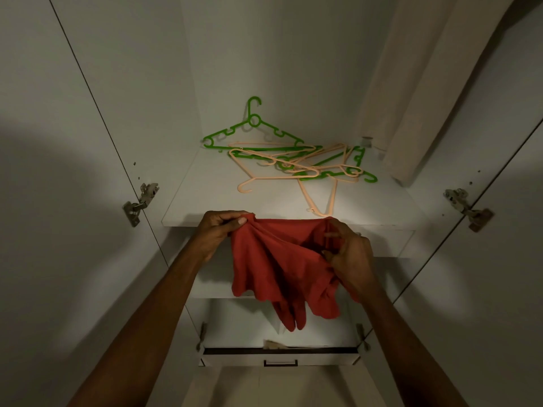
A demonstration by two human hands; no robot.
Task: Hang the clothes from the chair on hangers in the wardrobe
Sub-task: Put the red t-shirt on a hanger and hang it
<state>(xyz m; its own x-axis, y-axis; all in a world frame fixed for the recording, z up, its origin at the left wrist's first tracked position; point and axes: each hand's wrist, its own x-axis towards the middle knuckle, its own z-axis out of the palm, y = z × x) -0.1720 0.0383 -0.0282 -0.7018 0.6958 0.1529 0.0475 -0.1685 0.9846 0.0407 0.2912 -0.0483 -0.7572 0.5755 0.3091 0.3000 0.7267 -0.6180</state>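
Observation:
A red garment [279,265] hangs bunched between both hands, just in front of the white wardrobe shelf [211,201]. My left hand [219,230] pinches its upper left corner. My right hand [348,254] grips the fabric at the upper right, fingers dug into the folds. On the shelf behind lies a tangled pile of plastic hangers: a green hanger [252,127] leans against the back wall, and several peach hangers [293,168] lie flat among other green ones. The chair is out of view.
Both wardrobe doors stand open, the left door [58,171] and right door [499,259], each with metal hinges. A beige garment [417,92] hangs at the upper right. Below the shelf a white drawer [279,359] stands pulled out.

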